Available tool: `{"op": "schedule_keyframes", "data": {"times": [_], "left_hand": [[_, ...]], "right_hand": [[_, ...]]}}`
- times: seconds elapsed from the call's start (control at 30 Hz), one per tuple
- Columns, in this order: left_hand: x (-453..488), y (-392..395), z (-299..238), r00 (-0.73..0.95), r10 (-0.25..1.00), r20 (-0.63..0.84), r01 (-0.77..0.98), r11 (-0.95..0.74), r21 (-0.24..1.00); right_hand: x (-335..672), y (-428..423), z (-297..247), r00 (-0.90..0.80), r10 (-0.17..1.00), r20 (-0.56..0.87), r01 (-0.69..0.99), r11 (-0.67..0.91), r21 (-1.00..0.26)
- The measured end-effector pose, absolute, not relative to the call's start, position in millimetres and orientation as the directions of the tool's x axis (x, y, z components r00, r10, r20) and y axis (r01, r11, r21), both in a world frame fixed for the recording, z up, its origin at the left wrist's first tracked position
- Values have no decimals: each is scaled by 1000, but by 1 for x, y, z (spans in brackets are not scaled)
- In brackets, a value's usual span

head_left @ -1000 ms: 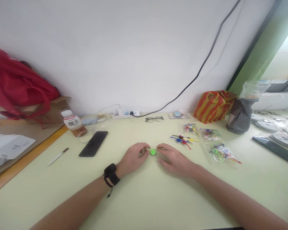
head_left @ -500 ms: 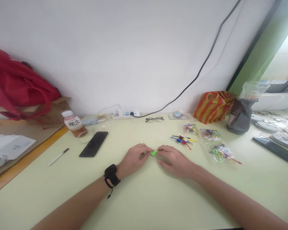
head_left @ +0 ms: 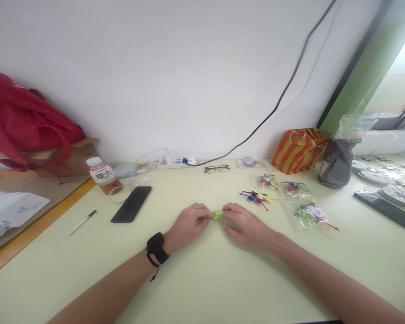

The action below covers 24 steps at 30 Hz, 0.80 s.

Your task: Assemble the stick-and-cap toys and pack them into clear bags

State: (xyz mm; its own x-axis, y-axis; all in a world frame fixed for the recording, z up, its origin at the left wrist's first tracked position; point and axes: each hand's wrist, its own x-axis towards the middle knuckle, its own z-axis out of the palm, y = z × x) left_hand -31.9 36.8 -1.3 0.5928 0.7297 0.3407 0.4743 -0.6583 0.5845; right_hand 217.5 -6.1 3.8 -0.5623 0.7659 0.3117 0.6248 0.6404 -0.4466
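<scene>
A small bright green plastic arrow spinner with a round middle is low over the table, between my two hands. My left hand, wearing a ring and a black watch, pinches its left side with thumb and index finger. On the other side my right hand has its fingers closed at the spinner's right end, partly covering it. Just beyond my right hand lie loose arrow spinners in blue, black, red and yellow. Clear bags of similar parts rest farther right.
A black phone, a pen and a drink bottle are on the left. Eyeglasses and a power strip lie by the wall. At right are a striped bag, a grey bag and another phone.
My left fingertips have shifted slightly right over the green spinner, hiding more of its round middle. The right hand stays nearly where it was.
</scene>
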Motion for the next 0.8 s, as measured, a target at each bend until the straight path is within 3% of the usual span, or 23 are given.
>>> {"op": "schedule_keyframes", "data": {"times": [0.6, 0.8], "left_hand": [[-20, 24, 7, 603, 735, 311, 584, -671, 456], [-27, 23, 5, 587, 729, 351, 499, -668, 552]], "right_hand": [[212, -2, -2, -562, 752, 343, 595, 656, -464], [214, -5, -4, -464, 826, 319, 585, 556, -591]]}}
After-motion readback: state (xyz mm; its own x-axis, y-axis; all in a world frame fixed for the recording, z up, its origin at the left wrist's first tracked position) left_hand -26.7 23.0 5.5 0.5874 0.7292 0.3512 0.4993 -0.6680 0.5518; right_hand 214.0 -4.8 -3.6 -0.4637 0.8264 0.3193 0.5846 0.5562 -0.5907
